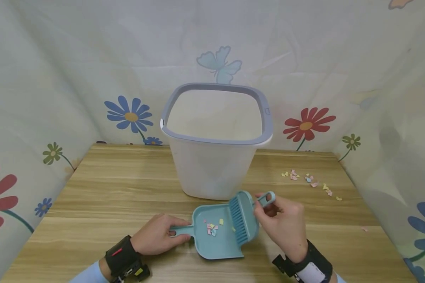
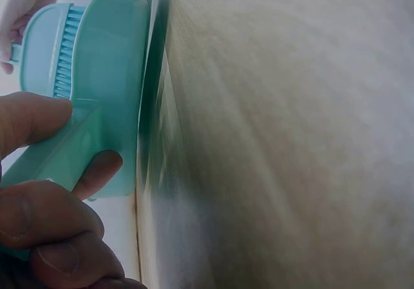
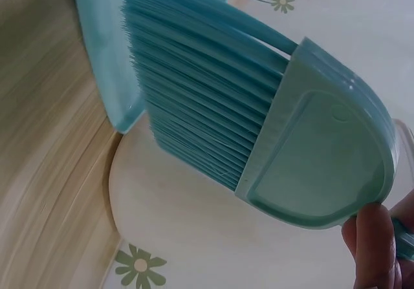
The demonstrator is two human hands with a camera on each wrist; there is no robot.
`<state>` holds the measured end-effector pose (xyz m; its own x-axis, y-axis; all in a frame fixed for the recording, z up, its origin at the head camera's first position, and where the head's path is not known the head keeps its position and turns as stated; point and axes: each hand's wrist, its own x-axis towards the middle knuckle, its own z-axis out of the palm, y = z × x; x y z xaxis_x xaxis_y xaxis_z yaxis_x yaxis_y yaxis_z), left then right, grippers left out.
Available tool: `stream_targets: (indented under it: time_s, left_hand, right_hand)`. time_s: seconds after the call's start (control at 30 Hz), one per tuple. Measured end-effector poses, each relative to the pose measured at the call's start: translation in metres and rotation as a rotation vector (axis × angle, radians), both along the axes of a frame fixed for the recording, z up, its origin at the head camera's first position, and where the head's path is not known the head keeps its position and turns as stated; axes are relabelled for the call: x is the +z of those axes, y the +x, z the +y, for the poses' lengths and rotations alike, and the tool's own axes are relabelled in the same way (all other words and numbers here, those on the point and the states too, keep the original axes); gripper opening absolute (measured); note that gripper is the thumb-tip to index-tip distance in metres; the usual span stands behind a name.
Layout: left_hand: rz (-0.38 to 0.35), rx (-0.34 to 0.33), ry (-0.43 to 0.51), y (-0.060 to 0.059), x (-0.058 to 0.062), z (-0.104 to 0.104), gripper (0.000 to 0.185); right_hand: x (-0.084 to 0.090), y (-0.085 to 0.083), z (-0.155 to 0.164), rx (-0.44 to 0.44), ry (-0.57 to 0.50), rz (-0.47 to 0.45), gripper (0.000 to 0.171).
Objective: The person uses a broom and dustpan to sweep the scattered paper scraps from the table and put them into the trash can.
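Nearest the person, the left hand (image 1: 156,236) lies at about 7 o'clock on the worktop (image 1: 92,188), its fingers (image 2: 39,117) curled round the dustpan (image 1: 219,232) handle. The left wrist view shows thumb and fingers wrapped on that handle. The right hand (image 1: 283,226) sits at about 5 o'clock, fingers pinching the brush (image 1: 244,214) handle near its looped end; the right wrist view shows a fingertip (image 3: 372,244) at the back of the brush head.

The dustpan lies flat on the worktop between the two hands, just in front of the bin (image 1: 216,137), its open lip facing the person. The brush stands at the dustpan's 3 o'clock side, bristles pointing into the pan and touching it. A few paper scraps (image 1: 212,228) in pink, yellow and blue lie in the middle of the pan, just left of the bristles.

Beyond the dustpan, at 12 o'clock, the white bin with a grey rim stands upright on the worktop, near the pan but apart from it.

Farther out at about 2 o'clock, loose scraps (image 1: 309,181) lie scattered on the worktop, well apart from the brush.

Behind everything hangs a flowered cloth (image 1: 56,78).
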<state>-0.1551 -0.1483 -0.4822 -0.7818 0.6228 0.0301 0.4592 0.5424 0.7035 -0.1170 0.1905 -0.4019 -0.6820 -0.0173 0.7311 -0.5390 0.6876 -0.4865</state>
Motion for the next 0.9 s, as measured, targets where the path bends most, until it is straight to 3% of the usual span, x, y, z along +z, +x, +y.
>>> stream_targets:
  time_s: [0.27,0.6,0.7,0.9]
  left_hand:
    - [-0.026,-0.006,0.006,0.0,0.004,0.0,0.046]
    - [-0.03,-0.006,0.001,-0.002,0.006,-0.002,0.046]
    - [-0.035,-0.004,0.002,-0.002,0.006,-0.002,0.045]
    - [-0.029,-0.022,0.004,-0.001,0.006,-0.002,0.045]
  right_hand:
    - [-0.002,-0.003,0.014,-0.047,0.042,0.033,0.02]
    - [-0.005,-0.008,0.008,-0.099,0.222,0.03,0.015]
    - [-0.004,-0.01,0.006,-0.089,0.169,0.006,0.012]
    - [-0.006,-0.012,0.011,-0.069,-0.083,-0.057,0.011]
